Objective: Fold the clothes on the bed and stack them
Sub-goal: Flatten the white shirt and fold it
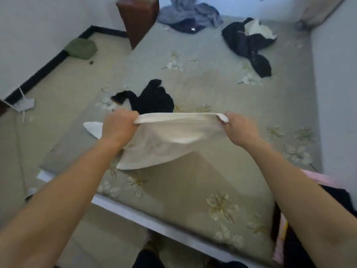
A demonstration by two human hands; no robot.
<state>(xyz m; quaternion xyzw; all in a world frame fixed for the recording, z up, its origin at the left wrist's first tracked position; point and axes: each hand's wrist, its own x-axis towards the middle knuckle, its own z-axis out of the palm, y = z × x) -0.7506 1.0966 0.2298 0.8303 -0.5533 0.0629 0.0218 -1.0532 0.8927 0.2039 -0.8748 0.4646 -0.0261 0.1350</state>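
A cream garment (170, 140) hangs stretched between my hands above the bed (202, 182). My left hand (118, 125) grips its top edge at the left, and my right hand (240, 128) pinches the right end of that edge. The cloth droops to a point at the lower left, and a white part of it (93, 128) shows beyond my left hand. Behind it a black garment (152, 97) lies crumpled on the flowered sheet. Further back lie a black-and-white bundle (249, 41) and a grey-blue heap with a dark piece (190, 14).
A brown wooden cabinet (138, 18) stands at the bed's far left corner. A green cushion (81, 48) lies on the floor by the wall. Pink and dark cloth (316, 215) sits at the bed's near right edge. A white wall (336, 97) borders the right side.
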